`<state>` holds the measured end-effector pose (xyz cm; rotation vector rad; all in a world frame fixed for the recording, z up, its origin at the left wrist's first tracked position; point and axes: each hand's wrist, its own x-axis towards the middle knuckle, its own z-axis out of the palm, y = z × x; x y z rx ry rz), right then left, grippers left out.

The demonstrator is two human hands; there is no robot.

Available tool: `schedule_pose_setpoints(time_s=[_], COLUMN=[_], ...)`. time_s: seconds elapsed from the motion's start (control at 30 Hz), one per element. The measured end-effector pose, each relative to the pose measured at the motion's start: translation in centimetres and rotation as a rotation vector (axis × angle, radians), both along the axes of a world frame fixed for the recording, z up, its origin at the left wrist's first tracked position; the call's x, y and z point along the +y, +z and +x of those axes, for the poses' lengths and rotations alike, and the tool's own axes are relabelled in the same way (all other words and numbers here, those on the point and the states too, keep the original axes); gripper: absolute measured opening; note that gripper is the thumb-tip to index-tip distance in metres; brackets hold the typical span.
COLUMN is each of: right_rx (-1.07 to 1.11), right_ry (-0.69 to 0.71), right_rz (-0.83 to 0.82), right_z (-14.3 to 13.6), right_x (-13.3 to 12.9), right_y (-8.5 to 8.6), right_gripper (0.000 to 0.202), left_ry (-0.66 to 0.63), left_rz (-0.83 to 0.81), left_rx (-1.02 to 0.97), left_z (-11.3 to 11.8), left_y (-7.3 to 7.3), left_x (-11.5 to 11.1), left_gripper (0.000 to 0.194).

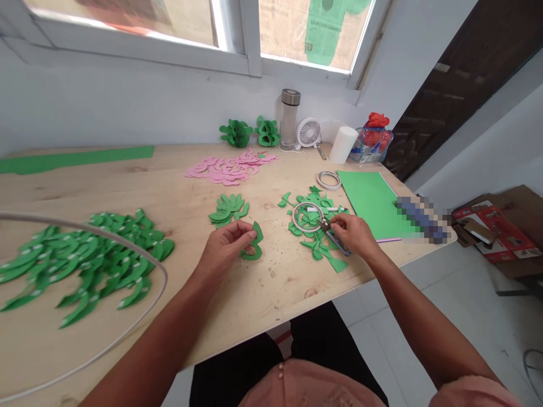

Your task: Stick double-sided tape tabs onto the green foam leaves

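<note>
Wooden table [250,299], hands [227,240] apart, left pinching paper [258,232]

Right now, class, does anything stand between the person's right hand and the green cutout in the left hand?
Yes, but low: the nearer tape roll and green scraps lie on the table between the right hand, at the blue-handled tool, and the green cutout in the left hand. Nothing visible blocks the way above them.

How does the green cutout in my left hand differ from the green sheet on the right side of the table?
Size: the cutout is small; the sheet is far larger.
Outline: the cutout is curved and lobed; the sheet has straight edges.
Pose: the cutout is held in the left hand; the sheet lies flat.
Shared: both are green.
</note>
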<state>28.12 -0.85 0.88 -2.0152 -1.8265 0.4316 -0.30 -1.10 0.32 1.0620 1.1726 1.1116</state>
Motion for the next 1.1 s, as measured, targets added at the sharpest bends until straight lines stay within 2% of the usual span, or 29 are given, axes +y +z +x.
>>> schedule_pose_setpoints(time_s=[0.17,0.3,0.7,0.9,1.1], right_rx=[0.721,0.98,1.18,1.18,1.235], right_ry=[-0.134,-0.187,-0.226,-0.3,-0.295], right_rz=[-0.248,-0.317,-0.362,-0.392,-0.392], right_z=[0.0,0.0,-0.3,-0.4,-0.3], right_x=[-0.8,-1.4,-2.2,-2.5,-2.4], right_y=[0.2,0.7,1.9,1.5,1.2], right_gripper=[0.022,0.028,0.018,0.017,0.017], left_ry=[-0.01,-0.022,-0.015,-0.025,-0.024], left_rz=[-0.019,-0.03,-0.033,-0.028,-0.03], left_rx=[0.002,0.006,-0.014,0.003,0.008], left_z=[0.1,0.2,0.1,0.2,0.2], left_y=[0.1,0.1,0.0,-0.1,-0.1], left_x=[0.0,0.0,0.0,0.1,-0.1], left_gripper=[0.019,0.018,0.019,0.018,0.019])
